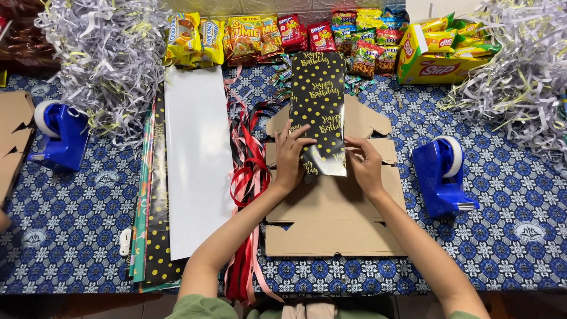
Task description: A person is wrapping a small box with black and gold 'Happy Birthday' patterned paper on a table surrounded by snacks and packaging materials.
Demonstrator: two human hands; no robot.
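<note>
Your left hand point(290, 155): fingers spread, lying flat, pressing left edge of black dotted wrapping sheet point(319, 106). Your right hand point(365, 165): fingers loosely curled, tips on sheet's lower right edge, not clenched. Hands apart, sheet between them. Sheet lies lengthwise over flattened cardboard box point(336, 218) at table centre. Red and pink ribbons point(248, 177) just left of your left wrist. Blue tape dispenser point(442, 177) near, to right of your right hand.
</note>
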